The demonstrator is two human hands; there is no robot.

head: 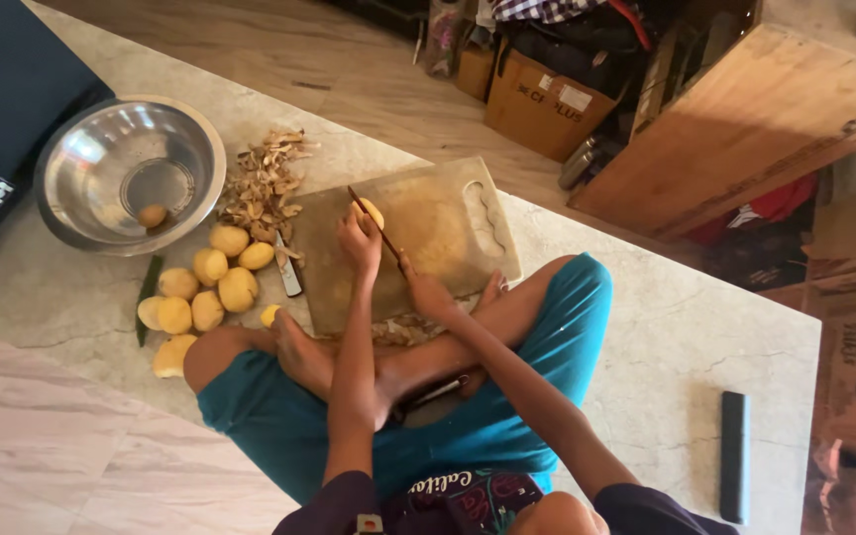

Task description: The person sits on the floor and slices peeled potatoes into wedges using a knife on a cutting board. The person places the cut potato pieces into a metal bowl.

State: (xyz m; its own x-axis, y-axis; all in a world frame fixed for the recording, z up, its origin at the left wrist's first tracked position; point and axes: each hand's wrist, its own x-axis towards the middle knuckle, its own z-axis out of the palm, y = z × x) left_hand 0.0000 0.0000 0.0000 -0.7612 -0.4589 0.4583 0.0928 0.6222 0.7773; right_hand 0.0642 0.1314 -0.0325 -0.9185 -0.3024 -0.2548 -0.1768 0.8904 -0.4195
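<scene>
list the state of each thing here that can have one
left hand: closed on a peeled potato piece, over the cutting board
right hand: gripping a knife, blade against the piece
steel bowl: upright, one potato inside
peeled potatoes: whole, heaped on the floor
peels: loose pile beside the board
peeler: lying flat, unused

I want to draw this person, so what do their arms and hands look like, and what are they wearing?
Both arms are bare from above the elbow down, long and slim. The left hand and right hand wear no gloves; no rings or watch can be made out. Short dark sleeves cover the upper arms. The person also wears teal shorts.
</scene>
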